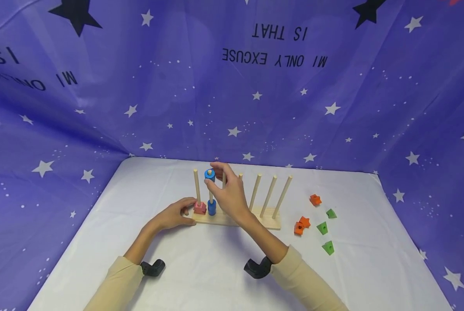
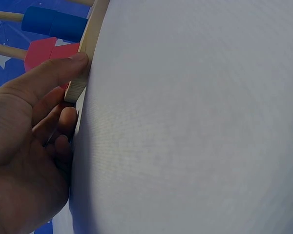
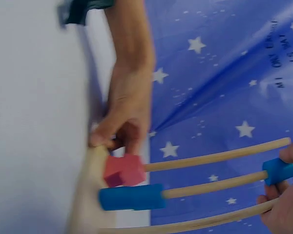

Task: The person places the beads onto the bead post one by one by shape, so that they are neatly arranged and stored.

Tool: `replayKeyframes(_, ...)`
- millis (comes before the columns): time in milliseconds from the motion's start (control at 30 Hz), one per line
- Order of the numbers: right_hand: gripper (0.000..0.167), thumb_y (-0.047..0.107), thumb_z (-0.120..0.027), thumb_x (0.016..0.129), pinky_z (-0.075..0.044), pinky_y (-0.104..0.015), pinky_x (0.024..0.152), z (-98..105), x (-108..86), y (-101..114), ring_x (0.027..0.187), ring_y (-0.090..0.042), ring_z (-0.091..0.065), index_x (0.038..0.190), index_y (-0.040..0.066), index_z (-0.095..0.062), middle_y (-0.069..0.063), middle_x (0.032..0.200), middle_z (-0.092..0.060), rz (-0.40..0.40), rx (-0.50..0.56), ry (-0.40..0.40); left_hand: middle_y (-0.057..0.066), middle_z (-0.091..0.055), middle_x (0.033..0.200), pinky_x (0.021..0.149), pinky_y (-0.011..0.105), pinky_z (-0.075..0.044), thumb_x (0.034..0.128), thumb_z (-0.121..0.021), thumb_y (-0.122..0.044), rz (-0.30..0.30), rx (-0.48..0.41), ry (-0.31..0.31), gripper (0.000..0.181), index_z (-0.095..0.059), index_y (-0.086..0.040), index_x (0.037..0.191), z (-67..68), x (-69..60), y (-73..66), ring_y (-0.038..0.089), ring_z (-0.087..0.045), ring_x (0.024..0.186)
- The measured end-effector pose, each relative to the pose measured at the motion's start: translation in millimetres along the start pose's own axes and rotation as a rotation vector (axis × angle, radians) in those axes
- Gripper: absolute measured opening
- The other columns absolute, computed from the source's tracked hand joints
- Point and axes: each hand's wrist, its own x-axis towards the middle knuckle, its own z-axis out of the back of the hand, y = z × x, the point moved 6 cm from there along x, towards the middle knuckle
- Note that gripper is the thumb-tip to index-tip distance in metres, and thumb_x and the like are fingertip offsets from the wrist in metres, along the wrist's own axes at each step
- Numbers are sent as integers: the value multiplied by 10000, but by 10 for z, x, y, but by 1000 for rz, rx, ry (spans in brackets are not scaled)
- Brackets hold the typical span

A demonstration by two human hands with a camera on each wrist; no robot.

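Note:
A wooden peg stand [image 1: 224,219] with several upright pegs sits on the white-covered table. At its left end my left hand [image 1: 174,214] pinches the base, thumb on the near side. My right hand [image 1: 233,194] pinches a blue round bead [image 3: 279,171] between thumb and fingers. That bead is threaded on the top of the second peg, whose tip pokes through. Lower on the same peg are stacked blue beads [image 3: 132,197]. Red blocks [image 2: 41,52] sit at the foot of the leftmost peg, beside the left hand. The right hand partly hides the middle pegs.
Right of the stand lie orange star-shaped blocks [image 1: 304,222] and green triangular blocks [image 1: 322,228], loose on the tablecloth [image 1: 201,276]. A blue star-printed curtain [image 1: 232,112] encloses the back and sides. Dark camera mounts [image 1: 258,268] sit at both wrists.

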Motion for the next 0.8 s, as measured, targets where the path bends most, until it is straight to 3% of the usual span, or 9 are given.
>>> replayKeyframes(100, 468, 97, -731, 892, -469, -331, 964, -63, -71, -134, 1097, -231, -636, 1315, 67, -534, -93, 1155, -675, -28, 31, -17, 126, -515, 1224, 807, 383, -385, 816, -830, -166, -4, -5, 0, 779, -446, 38, 1462, 12, -2, -11, 207, -464, 901)
replayKeyframes(333, 289, 79, -753, 879, -466, -372, 970, -232, -290, -581, 1085, -243, -641, 1133, 33, -623, -59, 1065, -675, -193, 57, 21, 146, -511, 1261, 823, 384, -388, 819, -828, -181, -11, -8, 6, 780, -446, 47, 1459, 21, -4, -7, 197, -472, 900)
replayKeyframes(500, 261, 71, -751, 882, -444, -427, 992, -314, -414, -812, 1084, -221, -645, 1115, 65, -634, -29, 1068, -681, -260, 72, 51, 182, -496, 1293, 814, 357, -393, 823, -825, -172, -39, -8, 2, 756, -459, 65, 1440, 31, 2, -13, 192, -475, 900)
replayKeyframes(667, 356, 118, -726, 909, -428, -473, 1007, -289, -494, -844, 1157, -243, -605, 1238, 66, -599, -54, 1185, -654, -294, 67, 100, 183, -498, 1297, 826, 368, -392, 821, -826, -171, -36, -3, -5, 756, -461, 70, 1438, 22, -2, -26, 191, -475, 898)
replayKeyframes(800, 554, 204, -688, 938, -402, -473, 1039, -149, -627, -824, 1284, -281, -518, 1435, 63, -491, -105, 1386, -564, -322, -23, 241, 180, -504, 1304, 827, 379, -391, 814, -829, -178, -18, 5, -12, 763, -465, 57, 1441, 12, -20, -32, 194, -479, 900)
